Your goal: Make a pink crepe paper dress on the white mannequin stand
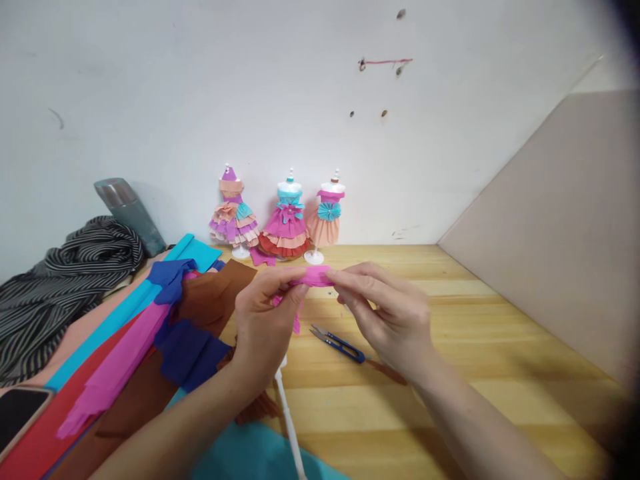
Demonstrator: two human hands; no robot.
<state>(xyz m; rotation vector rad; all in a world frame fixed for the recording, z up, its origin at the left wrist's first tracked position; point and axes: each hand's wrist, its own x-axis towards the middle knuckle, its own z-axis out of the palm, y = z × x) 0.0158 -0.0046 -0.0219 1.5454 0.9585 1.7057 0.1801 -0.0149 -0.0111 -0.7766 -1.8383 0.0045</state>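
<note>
A small folded strip of pink crepe paper is stretched level between my two hands, above the wooden table. My left hand pinches its left end between thumb and fingers. At the right end, my right hand grips it with thumb and fingertips. Below the strip, blue-handled thread snips lie on the table with their blades toward the left. A further scrap of pink paper shows partly behind my left hand. Beneath my left wrist, a white stick-like stand runs toward the front edge, its upper end partly hidden.
Three miniature dress forms in paper dresses stand against the wall. To the left lie coloured crepe paper sheets, a phone, striped cloth and a bottle. Teal paper lies at the front.
</note>
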